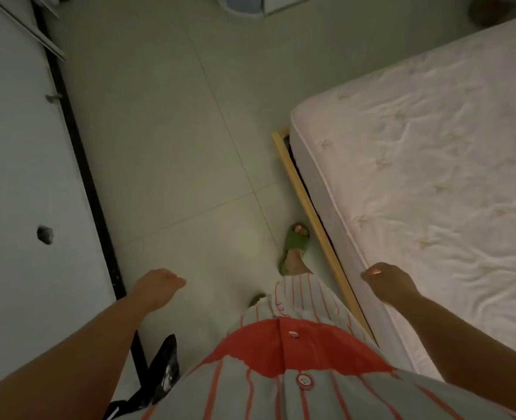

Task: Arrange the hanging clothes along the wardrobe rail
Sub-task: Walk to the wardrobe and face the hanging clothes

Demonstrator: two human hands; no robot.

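Observation:
I look straight down at a tiled floor. My left hand (156, 287) hangs at my side with the fingers curled in and nothing in it. My right hand (387, 281) hangs near the mattress edge, fingers loosely bent, also holding nothing. A white wardrobe door (23, 177) with a small knob (45, 234) stands shut on my left. No rail and no hanging clothes are in view. A dark piece of cloth (162, 374) lies on the floor by the wardrobe's black base, just behind my left arm.
A bed with a white mattress (432, 177) on a yellow wooden frame (308, 207) fills the right side. My foot in a green slipper (294, 247) is beside the frame. A pale tiled aisle (175, 147) runs between wardrobe and bed.

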